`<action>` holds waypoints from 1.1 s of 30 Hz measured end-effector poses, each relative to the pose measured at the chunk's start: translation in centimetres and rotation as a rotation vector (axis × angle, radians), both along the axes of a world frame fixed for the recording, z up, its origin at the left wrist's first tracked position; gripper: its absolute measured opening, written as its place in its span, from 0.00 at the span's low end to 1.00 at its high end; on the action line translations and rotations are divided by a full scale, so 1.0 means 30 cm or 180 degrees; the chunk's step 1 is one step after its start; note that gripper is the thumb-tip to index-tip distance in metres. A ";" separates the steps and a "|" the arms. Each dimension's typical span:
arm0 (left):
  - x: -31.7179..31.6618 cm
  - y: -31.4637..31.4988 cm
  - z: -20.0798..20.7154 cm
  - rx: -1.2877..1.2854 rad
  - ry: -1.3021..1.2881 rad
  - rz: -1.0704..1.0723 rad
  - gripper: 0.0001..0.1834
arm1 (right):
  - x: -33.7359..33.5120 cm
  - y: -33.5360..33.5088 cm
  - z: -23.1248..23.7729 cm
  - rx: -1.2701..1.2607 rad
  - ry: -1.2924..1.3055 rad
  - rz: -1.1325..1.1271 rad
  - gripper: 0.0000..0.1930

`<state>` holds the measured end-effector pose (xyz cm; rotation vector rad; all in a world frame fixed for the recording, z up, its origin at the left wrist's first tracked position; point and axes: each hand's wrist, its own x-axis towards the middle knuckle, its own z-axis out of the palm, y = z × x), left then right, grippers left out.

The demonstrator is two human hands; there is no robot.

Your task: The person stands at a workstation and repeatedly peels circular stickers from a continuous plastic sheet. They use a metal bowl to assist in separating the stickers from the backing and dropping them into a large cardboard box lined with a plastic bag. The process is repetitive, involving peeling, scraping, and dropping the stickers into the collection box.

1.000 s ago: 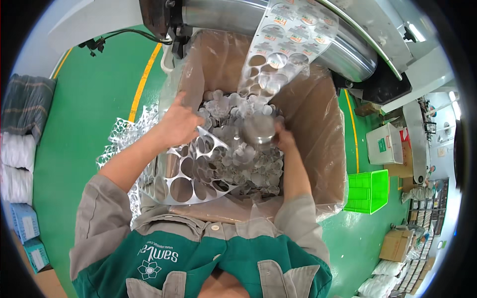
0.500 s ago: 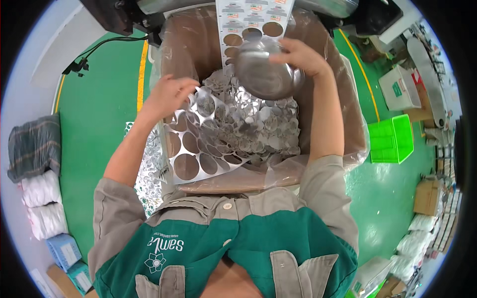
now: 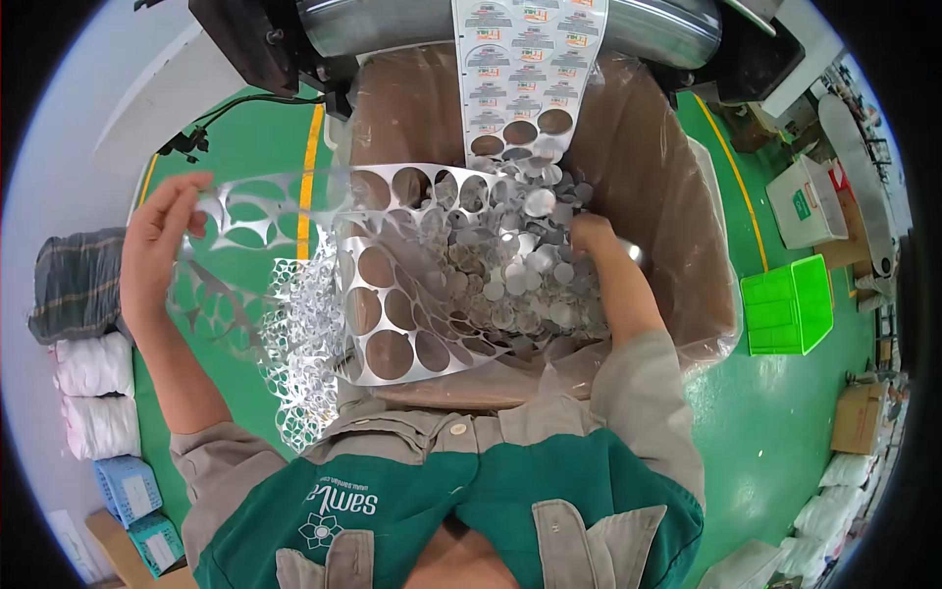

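My left hand [image 3: 165,231] is closed on one end of a silvery punched foil strip [image 3: 392,319] with rows of round holes. The strip stretches from that hand over the bin's left side and into it. Inside the bin, my right hand [image 3: 593,236] is low beside a heap of small silvery discs [image 3: 525,265]. A shiny rim of the metal bowl [image 3: 632,253] shows by the right wrist; the rest is hidden, as are most of that hand's fingers. A printed white sheet [image 3: 525,74] hangs down at the far side, with round holes near its lower end.
The brown bin [image 3: 648,167] has a clear plastic liner. Across its far side runs a metal roller [image 3: 667,29] in a dark frame. More punched scrap [image 3: 299,393] lies left of the bin. A green crate [image 3: 785,304] stands on the floor at the right.
My left hand has moved left and pulled the foil strip out taut. My right hand has lowered with the metal bowl toward the discs. More printed sheet shows at the far side.
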<state>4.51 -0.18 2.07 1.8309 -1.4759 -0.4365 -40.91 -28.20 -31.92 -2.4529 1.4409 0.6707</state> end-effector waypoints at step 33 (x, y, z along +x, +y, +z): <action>-0.364 -0.309 -0.513 0.0569 -0.2449 -0.1554 0.15 | 0.128 0.092 0.068 0.0541 -0.0680 -0.0011 0.30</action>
